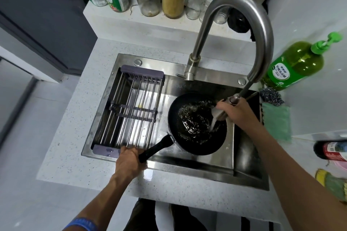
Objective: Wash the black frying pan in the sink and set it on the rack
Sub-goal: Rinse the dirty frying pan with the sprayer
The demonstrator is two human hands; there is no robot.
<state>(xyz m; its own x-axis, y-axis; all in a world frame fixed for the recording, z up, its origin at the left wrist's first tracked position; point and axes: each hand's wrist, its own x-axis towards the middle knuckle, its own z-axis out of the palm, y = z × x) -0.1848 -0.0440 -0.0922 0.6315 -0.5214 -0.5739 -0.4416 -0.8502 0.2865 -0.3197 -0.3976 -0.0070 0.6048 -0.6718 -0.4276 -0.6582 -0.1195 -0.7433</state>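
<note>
- Pan (197, 124) sits in the sink (187, 167), right side, w/ water pooling inside.
- Left hand (129, 159) wrapped round the handle (155, 149), firm hold.
- Right hand (234, 109) curled round the pull-out spray head (233, 99), jet hitting pan's right edge.
- Rack (131, 110) spans the sink's left half, nothing on it.
- Looks like rinse stage, approx midway. Can't tell if it's been scrubbed; steel wool (270, 96) & soap (294, 63) sit at the right.
- Left: finish rinse, tip water out, move pan to rack.
</note>
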